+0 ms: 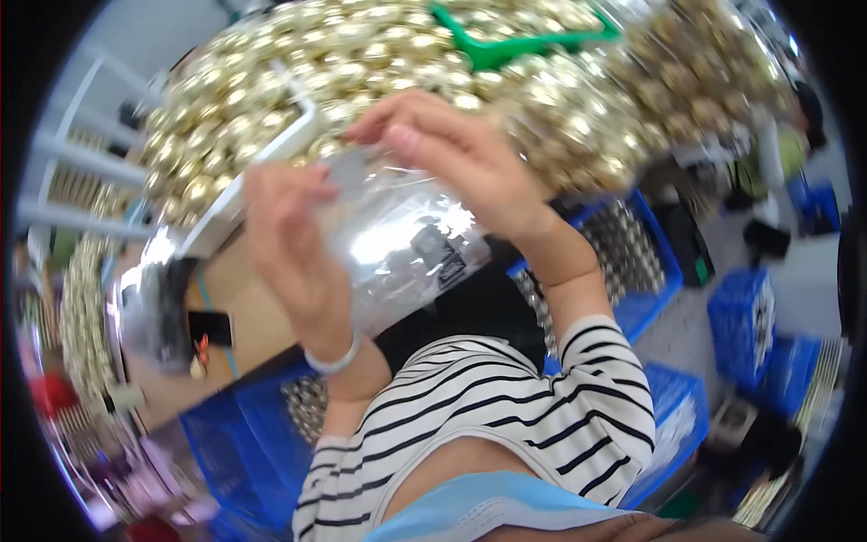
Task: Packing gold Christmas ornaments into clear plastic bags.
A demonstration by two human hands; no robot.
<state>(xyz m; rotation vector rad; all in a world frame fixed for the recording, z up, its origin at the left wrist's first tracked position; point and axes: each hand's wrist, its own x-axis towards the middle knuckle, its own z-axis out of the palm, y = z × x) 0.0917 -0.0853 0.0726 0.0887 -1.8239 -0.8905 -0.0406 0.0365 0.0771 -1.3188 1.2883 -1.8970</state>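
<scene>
A clear plastic bag (397, 271) with a dark printed patch lies between my hands, shining under the light. My left hand (293, 239), slightly blurred, has its fingers curled at the bag's left upper edge. Above the bag's upper end is my right hand (470, 167), its fingers stretched forward and its thumb apart, with nothing visible in them. Just beyond both hands spreads a large heap of shiny gold balls (379, 54). The bag's contents are hard to make out through the glare.
A green plastic strip (506, 54) rests on the gold balls. A white edge bar (212, 217) borders the heap at left. Past it a phone (210, 329) lies on the brown tabletop (257, 298). Blue crates (248, 443) holding silvery pieces stand on both sides of me.
</scene>
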